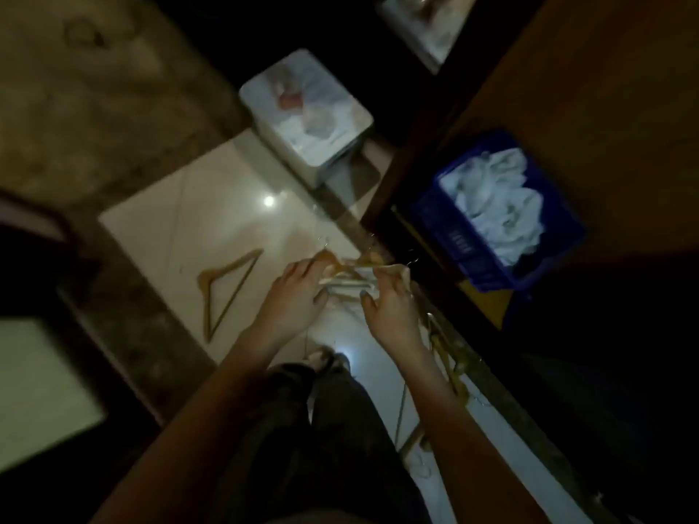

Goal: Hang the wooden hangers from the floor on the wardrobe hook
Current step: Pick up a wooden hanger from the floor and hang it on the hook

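Observation:
The scene is dim and blurred. One wooden hanger (227,287) lies flat on the pale floor tile, left of my hands. My left hand (293,293) and my right hand (389,300) are both down at a small pile of wooden hangers (348,272) on the floor beside the wardrobe's base. Both hands have fingers curled on that pile, with thin metal hooks sticking up around it. More hangers (448,357) lie along the wardrobe edge under my right forearm. The wardrobe hook is not in view.
A blue crate (476,255) of white cloth sits inside the dark wooden wardrobe (605,88) on the right. A white lidded box (306,119) stands on the floor ahead. My dark trouser legs and a foot (325,359) are below my hands.

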A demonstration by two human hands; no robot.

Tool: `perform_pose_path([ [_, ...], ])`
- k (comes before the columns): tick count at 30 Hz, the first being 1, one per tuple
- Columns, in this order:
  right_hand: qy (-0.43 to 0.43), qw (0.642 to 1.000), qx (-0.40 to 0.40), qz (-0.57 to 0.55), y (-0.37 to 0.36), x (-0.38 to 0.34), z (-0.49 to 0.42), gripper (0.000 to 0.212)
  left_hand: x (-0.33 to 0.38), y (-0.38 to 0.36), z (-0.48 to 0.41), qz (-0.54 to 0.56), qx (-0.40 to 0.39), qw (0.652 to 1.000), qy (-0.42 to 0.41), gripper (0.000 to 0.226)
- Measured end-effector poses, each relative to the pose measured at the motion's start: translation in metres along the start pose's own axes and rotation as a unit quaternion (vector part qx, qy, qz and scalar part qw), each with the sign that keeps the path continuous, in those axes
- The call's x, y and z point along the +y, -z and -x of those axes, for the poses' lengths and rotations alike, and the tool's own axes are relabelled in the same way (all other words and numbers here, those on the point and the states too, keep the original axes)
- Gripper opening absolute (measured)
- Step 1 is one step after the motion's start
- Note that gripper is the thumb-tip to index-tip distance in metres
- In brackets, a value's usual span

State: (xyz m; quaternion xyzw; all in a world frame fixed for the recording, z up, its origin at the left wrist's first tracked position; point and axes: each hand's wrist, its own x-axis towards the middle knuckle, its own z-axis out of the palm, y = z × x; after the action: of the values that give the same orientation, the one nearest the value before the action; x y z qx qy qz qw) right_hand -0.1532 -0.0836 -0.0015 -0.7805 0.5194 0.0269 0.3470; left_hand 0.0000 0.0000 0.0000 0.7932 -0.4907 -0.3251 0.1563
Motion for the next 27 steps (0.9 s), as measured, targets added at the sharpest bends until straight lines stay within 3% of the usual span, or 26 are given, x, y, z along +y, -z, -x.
perform_pose_path([
  [7,0.002,0.983,-0.163,0.089,-0.157,0.019,-0.081,0.055,-0.154,-0.094,-0.001,0.110,0.083,0.966,0.217,0.049],
  [12,0.049,0.964,-0.214,0.148,-0.292,0.037,-0.154,0.058,-0.288,-0.171,-0.024,0.136,0.090,0.942,0.292,0.050],
  [22,0.210,0.936,-0.183,0.214,-0.562,0.076,-0.354,0.056,-0.573,-0.324,-0.140,0.126,0.169,0.901,0.378,0.048],
  [27,0.308,0.911,-0.124,0.244,-0.655,0.080,-0.449,0.054,-0.668,-0.377,-0.184,0.087,0.255,0.853,0.447,0.050],
])
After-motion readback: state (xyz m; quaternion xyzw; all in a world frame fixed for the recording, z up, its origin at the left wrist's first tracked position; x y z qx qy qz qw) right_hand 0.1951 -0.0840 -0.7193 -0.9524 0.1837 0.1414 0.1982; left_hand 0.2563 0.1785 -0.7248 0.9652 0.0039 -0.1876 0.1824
